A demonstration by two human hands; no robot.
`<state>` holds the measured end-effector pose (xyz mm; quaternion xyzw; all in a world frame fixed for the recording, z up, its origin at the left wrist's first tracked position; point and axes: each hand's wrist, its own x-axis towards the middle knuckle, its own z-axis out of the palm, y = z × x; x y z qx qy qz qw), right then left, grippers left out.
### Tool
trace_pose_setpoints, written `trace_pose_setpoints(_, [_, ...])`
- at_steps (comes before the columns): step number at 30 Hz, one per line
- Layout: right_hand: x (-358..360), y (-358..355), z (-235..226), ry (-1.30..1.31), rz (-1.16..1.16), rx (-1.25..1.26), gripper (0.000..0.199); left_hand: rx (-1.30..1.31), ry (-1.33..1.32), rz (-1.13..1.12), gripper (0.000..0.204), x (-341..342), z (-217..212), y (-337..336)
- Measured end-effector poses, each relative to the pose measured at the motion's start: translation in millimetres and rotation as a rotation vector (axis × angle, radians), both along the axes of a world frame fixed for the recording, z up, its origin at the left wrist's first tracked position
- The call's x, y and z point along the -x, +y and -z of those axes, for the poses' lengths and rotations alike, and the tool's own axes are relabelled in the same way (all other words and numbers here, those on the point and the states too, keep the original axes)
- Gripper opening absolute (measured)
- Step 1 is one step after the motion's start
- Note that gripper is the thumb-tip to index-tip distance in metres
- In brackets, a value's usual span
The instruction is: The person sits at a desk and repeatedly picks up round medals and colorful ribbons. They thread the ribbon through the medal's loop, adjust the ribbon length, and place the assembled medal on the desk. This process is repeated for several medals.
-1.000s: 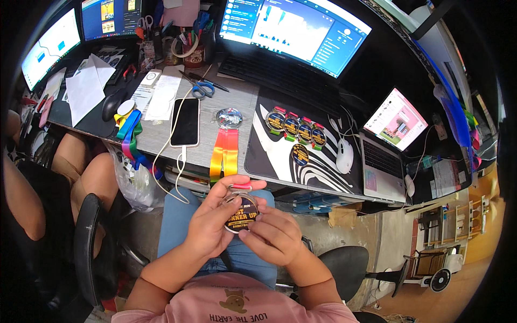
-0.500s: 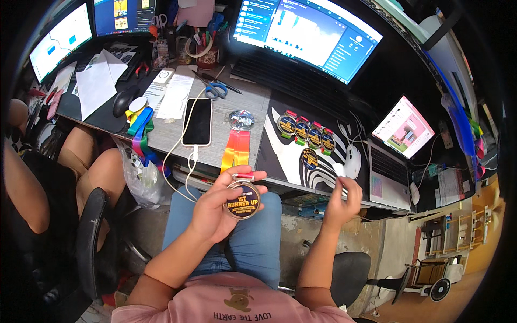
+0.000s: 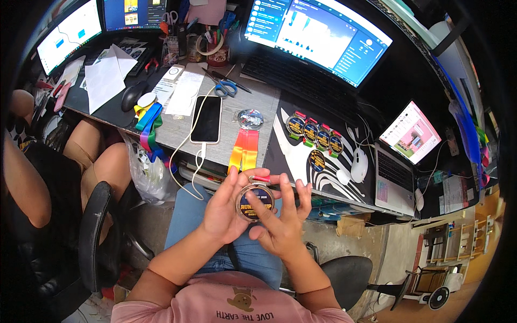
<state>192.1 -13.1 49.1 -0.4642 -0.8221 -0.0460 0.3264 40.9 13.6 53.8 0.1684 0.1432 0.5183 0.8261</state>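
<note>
— What's around you at this cluttered grey office desk (image 3: 237, 145)?

— Starting from your left: a seated person's bare knees (image 3: 97, 156) beside a black chair armrest (image 3: 99, 231), and above them white sheets of paper (image 3: 105, 75) and a black computer mouse (image 3: 132, 96) on a dark mat. Next come a bundle of yellow, blue and purple ribbons (image 3: 148, 126) hanging over the desk edge, then a black smartphone (image 3: 206, 118) lying flat with a white cable plugged into its lower end. Blue-handled scissors (image 3: 223, 86) lie just above it.

— And in your hands?

— Your left hand (image 3: 223, 212) cups a round gold-rimmed medal with a dark blue face (image 3: 255, 202) from the left, fingers curled around its edge and thumb near the top. It sits over your lap in blue jeans, just below the desk edge. Your right hand (image 3: 280, 226) is open, fingers spread, with the index finger laid across the medal's face.

— Further right?

— A medal in clear wrap with a rainbow ribbon (image 3: 245, 145) lies on the desk above your hands. Then a row of four round medals with coloured clips (image 3: 315, 132) on a black-and-white patterned mat (image 3: 293, 161), a white mouse (image 3: 359, 164), and an open silver laptop (image 3: 401, 161).
</note>
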Motion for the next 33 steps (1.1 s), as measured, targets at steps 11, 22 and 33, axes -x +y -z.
trace_pose_setpoints(11, [-5,-4,-1,0.223,-0.004,0.063,0.045,-0.015,-0.032,0.003,0.066,-4,5,0])
trace_pose_setpoints(22, [-13,-5,4,0.477,-0.007,0.000,0.024,-0.002,-0.073,-0.010,0.064,-3,4,-2])
trace_pose_setpoints(33, [-12,1,18,0.646,-0.125,-0.020,0.024,0.516,-0.271,0.151,0.054,6,-2,-6])
